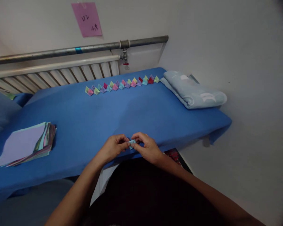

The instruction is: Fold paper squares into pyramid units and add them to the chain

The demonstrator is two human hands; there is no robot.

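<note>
A small folded piece of light-blue paper (131,143) is pinched between my two hands, just above the near edge of the blue-covered table (89,122). My left hand (114,146) grips it from the left with thumb and fingertips. From the right, my right hand (148,147) holds it the same way, with the thumb over its face. Fingers hide part of the paper's outline. Farther back, several folded paper pieces (115,87) in pink, green, purple, blue and red stand in a double zigzag row.
At the left lies a stack of coloured paper sheets (23,142), a purple one on top. A folded light-blue blanket (193,91) rests at the right end, by the wall. Behind the table run a metal pipe (99,47) and a white radiator (68,76). A pink note (87,19) hangs above.
</note>
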